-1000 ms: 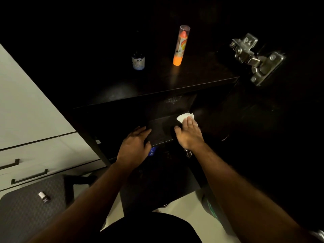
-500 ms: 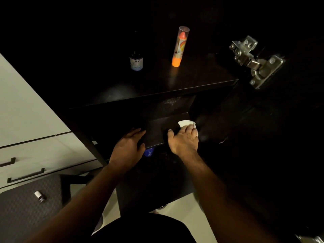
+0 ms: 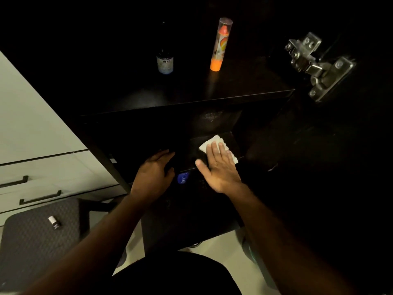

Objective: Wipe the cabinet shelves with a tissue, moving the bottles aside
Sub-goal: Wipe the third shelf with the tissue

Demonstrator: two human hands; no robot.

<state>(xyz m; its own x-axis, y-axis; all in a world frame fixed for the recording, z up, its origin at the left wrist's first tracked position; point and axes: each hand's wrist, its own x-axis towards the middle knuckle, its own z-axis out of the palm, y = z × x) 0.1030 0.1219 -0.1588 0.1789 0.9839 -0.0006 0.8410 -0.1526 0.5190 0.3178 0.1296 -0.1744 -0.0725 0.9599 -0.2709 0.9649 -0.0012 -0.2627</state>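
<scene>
A dark cabinet stands open before me. On its upper shelf [image 3: 244,81] stand a dark blue-labelled bottle [image 3: 165,60] and a tall orange spray can [image 3: 221,44]. My right hand [image 3: 219,167] lies flat with straight fingers on a white tissue [image 3: 209,143], pressing it onto the lower shelf [image 3: 232,139] near its right end. My left hand [image 3: 154,175] rests on the front edge of that shelf, fingers loosely extended. A small blue bottle [image 3: 183,178] peeks out below the shelf edge between my hands.
A metal door hinge [image 3: 319,64] sits on the open cabinet door at the upper right. White drawers with black handles [image 3: 40,198] flank the cabinet on the left. A grey mat [image 3: 27,241] below them carries a small lying vial [image 3: 54,222].
My right hand has slid the tissue from near the shelf's right edge a little back toward me and left, its fingers spreading wider. My left hand stays on the shelf edge.
</scene>
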